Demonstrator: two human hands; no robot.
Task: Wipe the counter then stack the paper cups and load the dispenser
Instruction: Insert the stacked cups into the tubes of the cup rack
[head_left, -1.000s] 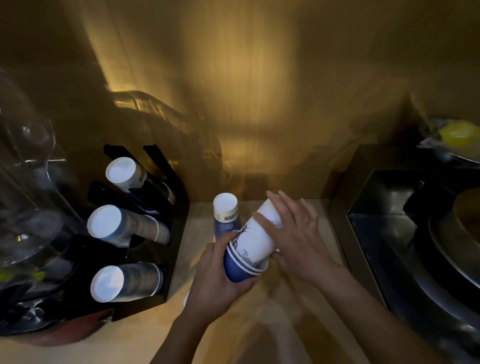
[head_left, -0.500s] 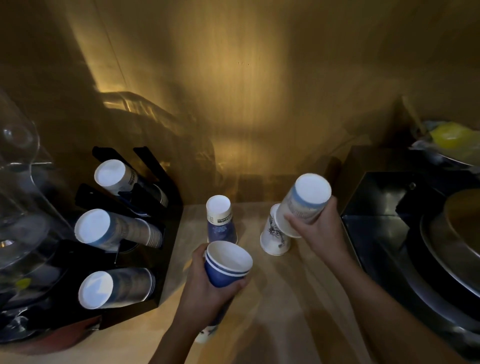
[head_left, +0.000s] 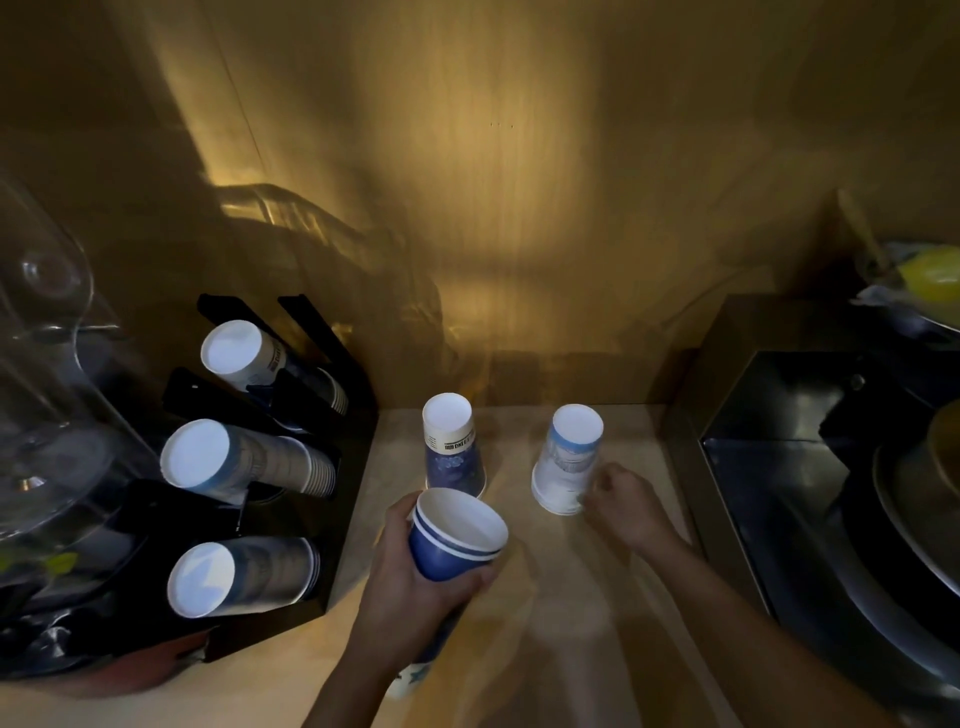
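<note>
My left hand (head_left: 410, 582) grips a stack of blue paper cups (head_left: 457, 535), mouth up; the stack's lower end shows below my wrist. An upside-down white cup stack (head_left: 569, 462) stands on the beige counter (head_left: 571, 623). My right hand (head_left: 626, 504) is curled against its lower right side, fingertips on the rim. A dark blue cup with a cream band (head_left: 453, 452) stands upside down just behind the held stack. The black dispenser (head_left: 343, 519) at the left holds three slanted rows of cups: the top row (head_left: 234, 353), the middle row (head_left: 197, 460) and the bottom row (head_left: 202, 579).
A clear glass vessel (head_left: 47, 395) bulges in at the far left. A dark metal box and basin (head_left: 789, 467) border the counter on the right, with a yellow object (head_left: 930, 275) above. A wooden wall closes the back.
My right hand carried the white cup away from the blue stack, set it upside down over the other white cup, and sank to its base. My left hand tilted the blue stack's mouth upward.
</note>
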